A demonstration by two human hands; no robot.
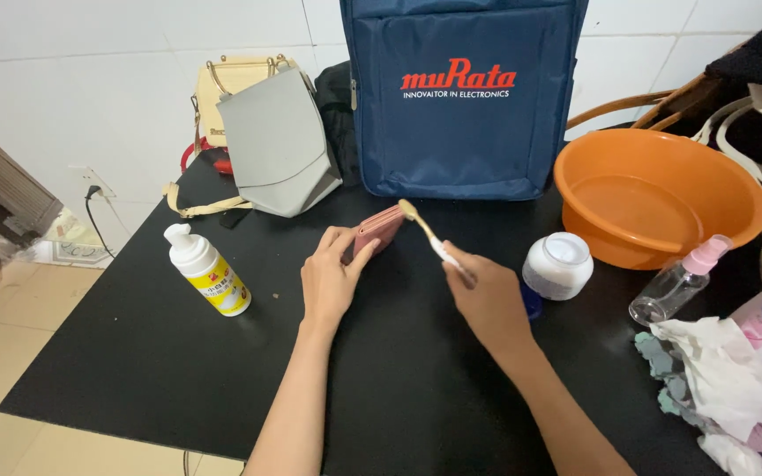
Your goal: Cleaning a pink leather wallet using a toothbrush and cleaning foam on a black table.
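Black tabletop (160, 353): pink wallet (379, 229) is gripped by left hand (330, 280); toothbrush (427, 233), pinched in right hand (487, 295), is laid on it. Scrubbing underway; orange basin (659, 198) unused.

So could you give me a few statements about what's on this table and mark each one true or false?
1. The left hand holds a pink wallet. True.
2. The right hand holds a pair of scissors. False: it holds a toothbrush, bristles at the wallet.
3. The orange basin sits on the right side. True.
4. The white pump bottle lies inside the basin. False: it stands on the black table, left of the hands.
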